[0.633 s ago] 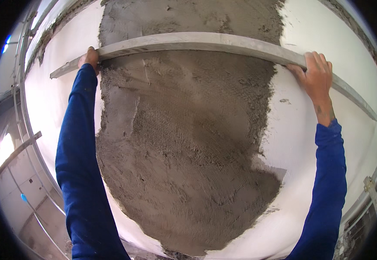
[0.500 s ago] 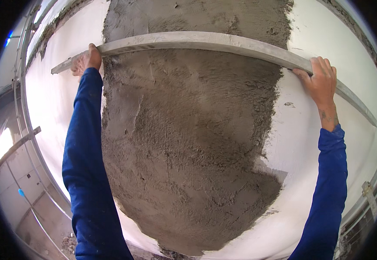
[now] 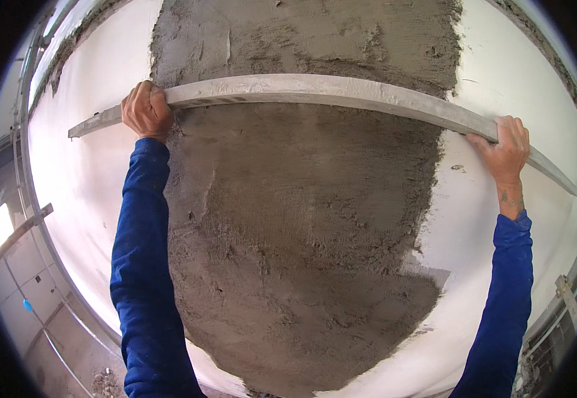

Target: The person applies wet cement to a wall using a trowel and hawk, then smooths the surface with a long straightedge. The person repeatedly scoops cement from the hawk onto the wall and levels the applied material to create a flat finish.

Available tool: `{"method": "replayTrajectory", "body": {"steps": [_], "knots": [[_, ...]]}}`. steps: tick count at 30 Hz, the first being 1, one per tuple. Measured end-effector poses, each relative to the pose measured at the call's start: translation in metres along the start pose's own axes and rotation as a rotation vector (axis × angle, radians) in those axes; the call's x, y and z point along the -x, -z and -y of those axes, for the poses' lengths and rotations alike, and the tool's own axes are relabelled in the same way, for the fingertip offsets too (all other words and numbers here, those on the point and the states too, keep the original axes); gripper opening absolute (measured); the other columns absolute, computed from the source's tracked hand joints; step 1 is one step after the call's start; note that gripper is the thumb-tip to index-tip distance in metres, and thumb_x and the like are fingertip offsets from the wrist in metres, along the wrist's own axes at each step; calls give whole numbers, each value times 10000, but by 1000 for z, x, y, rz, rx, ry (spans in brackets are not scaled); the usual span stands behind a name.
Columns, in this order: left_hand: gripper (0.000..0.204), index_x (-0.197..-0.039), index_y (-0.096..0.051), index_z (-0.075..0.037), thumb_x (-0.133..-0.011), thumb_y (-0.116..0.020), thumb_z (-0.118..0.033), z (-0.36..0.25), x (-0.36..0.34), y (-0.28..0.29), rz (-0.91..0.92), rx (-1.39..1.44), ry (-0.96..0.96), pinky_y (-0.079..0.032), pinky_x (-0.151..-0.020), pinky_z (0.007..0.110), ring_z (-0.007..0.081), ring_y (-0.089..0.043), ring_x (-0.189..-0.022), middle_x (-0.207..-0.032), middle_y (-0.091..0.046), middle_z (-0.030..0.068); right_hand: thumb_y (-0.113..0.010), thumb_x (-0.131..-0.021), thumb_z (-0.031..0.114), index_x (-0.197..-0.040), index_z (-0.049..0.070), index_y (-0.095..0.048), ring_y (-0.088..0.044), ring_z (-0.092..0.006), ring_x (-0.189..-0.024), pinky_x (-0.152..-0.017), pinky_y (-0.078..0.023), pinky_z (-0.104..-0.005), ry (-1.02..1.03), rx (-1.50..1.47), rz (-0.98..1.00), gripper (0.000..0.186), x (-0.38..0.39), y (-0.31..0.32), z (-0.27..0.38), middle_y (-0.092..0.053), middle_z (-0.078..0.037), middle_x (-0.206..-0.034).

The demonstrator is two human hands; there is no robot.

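Spanning gray cement [image 3: 308, 199] on the upper white wall [image 3: 520, 79], a long bar [image 3: 301, 87] is looking stiff and fairly light; left hand [image 3: 146, 111] and right hand [image 3: 507, 154] are gripping it, fingers [image 3: 515, 129] curled around, near its ends, the likeliest hold. A board [image 3: 22, 233] is jutting beyond the wall's left edge, well apart.

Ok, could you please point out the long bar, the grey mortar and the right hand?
Long bar [image 3: 301, 87], head view: around the middle of its length.
Grey mortar [image 3: 308, 215], head view: central part of its rough surface.
Right hand [image 3: 509, 153], head view: back of the hand.
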State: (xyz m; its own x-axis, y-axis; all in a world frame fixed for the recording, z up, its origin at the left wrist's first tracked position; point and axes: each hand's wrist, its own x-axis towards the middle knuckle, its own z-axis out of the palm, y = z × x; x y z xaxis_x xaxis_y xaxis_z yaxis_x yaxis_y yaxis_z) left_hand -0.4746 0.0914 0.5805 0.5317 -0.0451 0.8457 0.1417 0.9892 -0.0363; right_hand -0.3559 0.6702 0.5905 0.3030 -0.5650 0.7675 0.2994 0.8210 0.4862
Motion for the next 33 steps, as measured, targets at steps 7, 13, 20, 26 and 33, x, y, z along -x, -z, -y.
{"method": "replayTrajectory", "body": {"steps": [7,13,20,26,33], "knots": [[92,-665,-569,-92,-709,-498,-131,12,-25,-16,-25,-178,-259,-471,-652,370,269,-596,-681,-736,-604,61,-641,-651,626,-792,55,-592,-534,-224,-643,-580,-415,-333,51,67,-69,590,1,-15,-10,-553,-45,-692],[77,-695,-582,-85,-698,-524,-134,25,-49,-41,-89,-171,-280,-493,-640,383,296,-615,-723,-774,-617,72,-544,-766,641,-774,64,-615,-566,-204,-648,-576,-438,-309,63,132,-152,581,-22,-32,-24,-594,-33,-703],[141,-738,-595,-86,-760,-471,-150,35,-55,-54,-89,-153,-225,-496,-660,390,315,-622,-752,-824,-641,80,-501,-809,642,-770,67,-624,-573,-195,-623,-556,-440,-318,45,119,-198,589,-26,-44,-31,-595,-32,-665],[219,-811,-611,-120,-804,-417,-221,53,-93,-79,3,-214,-81,-484,-702,423,345,-615,-827,-871,-643,95,-471,-835,622,-885,73,-649,-618,-261,-744,-643,-481,-362,-5,184,-108,579,-72,-71,-57,-647,-76,-795],[307,-860,-618,-145,-819,-374,-326,61,-136,-91,103,-180,52,-450,-766,467,398,-581,-892,-928,-637,137,-513,-831,475,-638,53,-538,-526,-362,-626,-586,-390,-463,-51,52,-243,465,-110,-54,-39,-544,-159,-630]]}}
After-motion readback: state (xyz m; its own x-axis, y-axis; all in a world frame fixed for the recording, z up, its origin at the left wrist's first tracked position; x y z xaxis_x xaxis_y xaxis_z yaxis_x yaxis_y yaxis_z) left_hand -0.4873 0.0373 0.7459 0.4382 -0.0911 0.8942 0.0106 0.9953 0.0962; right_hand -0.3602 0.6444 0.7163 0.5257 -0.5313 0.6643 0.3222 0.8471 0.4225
